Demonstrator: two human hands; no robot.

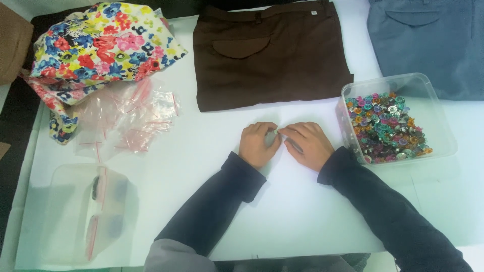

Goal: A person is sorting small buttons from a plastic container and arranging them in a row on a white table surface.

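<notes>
My left hand (258, 143) and my right hand (308, 145) meet at the middle of the white table (282, 211), fingertips pinched together on a small object (276, 132), partly hidden by the fingers; it looks like a tiny clear bag or a button, I cannot tell which. Both forearms wear dark sleeves. A clear plastic tub (443, 121) full of colourful buttons (385, 126) stands just right of my right hand.
Folded brown trousers (269, 53) lie beyond my hands, blue-grey trousers (428, 40) at the far right. A floral fabric (98, 45) sits at the far left, small clear zip bags (128, 118) below it, and a translucent container (93, 211) with filled bags at the near left.
</notes>
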